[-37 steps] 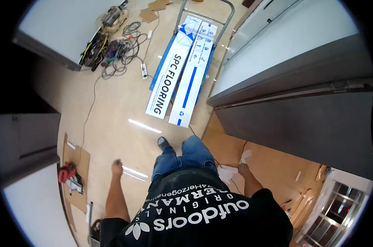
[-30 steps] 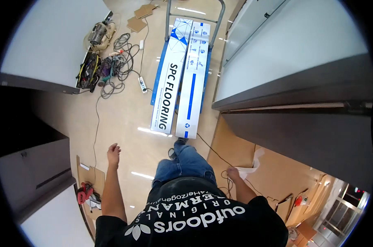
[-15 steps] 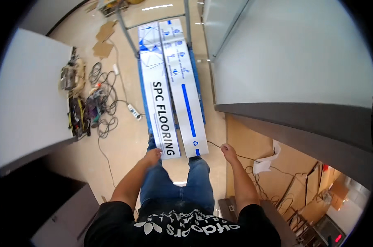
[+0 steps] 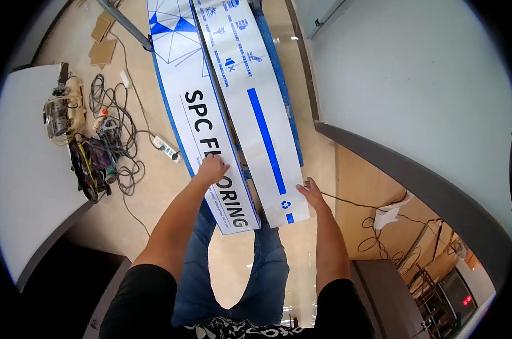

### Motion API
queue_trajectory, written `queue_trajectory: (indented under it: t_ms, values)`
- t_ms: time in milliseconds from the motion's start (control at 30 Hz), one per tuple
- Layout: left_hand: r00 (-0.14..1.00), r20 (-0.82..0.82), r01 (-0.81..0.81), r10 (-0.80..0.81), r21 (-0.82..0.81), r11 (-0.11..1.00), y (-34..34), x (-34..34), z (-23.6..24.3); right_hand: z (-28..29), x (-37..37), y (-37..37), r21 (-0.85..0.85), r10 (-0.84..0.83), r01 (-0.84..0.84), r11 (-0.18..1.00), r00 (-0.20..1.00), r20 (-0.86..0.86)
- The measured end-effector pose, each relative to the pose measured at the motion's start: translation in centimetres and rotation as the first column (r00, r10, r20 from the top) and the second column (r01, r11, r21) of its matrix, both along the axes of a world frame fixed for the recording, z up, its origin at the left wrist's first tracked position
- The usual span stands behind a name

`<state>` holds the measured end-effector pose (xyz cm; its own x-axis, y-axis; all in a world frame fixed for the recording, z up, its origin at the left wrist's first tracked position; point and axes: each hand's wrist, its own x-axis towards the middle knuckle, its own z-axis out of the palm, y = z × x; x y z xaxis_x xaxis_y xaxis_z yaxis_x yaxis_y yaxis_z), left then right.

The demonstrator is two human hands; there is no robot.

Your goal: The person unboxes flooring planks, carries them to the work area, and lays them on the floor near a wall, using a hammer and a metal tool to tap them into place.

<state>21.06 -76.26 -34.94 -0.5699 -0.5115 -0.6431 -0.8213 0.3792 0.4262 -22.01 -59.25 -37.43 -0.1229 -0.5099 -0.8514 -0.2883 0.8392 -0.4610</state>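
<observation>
Two long white cartons of flooring with blue print lie side by side, the left carton [image 4: 180, 70] and the right carton [image 4: 278, 141], on a blue flatbed trolley [image 4: 292, 121]. A narrow gap runs between them. Over the lettered top of the left carton is my left hand [image 4: 212, 168], loosely bent, thumb apart from the fingers, nothing in it. Whether it touches the carton I cannot tell. At the right carton's outer edge, close to its near end, my right hand [image 4: 310, 192] is open with fingers spread, the tips next to the edge.
Tangled cables [image 4: 120, 130], power tools [image 4: 64, 113] and a power strip [image 4: 165, 148] lie left of the trolley. Cardboard pieces [image 4: 103, 42] are farther off. A large pale panel with a dark edge [image 4: 403, 155] stands close on the right. A cable [image 4: 352, 199] runs past my right hand.
The cartons appear larger and closer as I lean in. My left hand has moved forward over the left carton. My right hand has come to the right carton's edge and its fingers have spread.
</observation>
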Motion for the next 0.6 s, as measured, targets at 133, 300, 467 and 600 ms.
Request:
queue_trajectory:
  t_ms: [133,300,467,600]
  values:
    - [0.911,0.259,-0.31,0.322,-0.086,0.947,2.6,-1.3,0.5,-1.9,2.4,0.3,0.111,0.085,-0.111,0.988,0.974,0.212]
    - [0.943,0.323,-0.077,0.081,-0.024,0.997,0.6,-2.9,2.1,-2.7,2.2,1.6,0.099,-0.05,0.033,0.994,0.983,0.176]
    - [0.927,0.366,-0.096,0.088,0.004,0.995,1.6,-0.2,2.2,0.4,5.0,-0.5,0.134,-0.01,-0.017,0.991,0.98,0.197]
    - [0.854,0.395,-0.358,0.338,-0.027,0.933,0.7,-2.3,2.3,1.3,4.3,-0.2,0.103,0.056,-0.063,0.993,0.996,0.069]
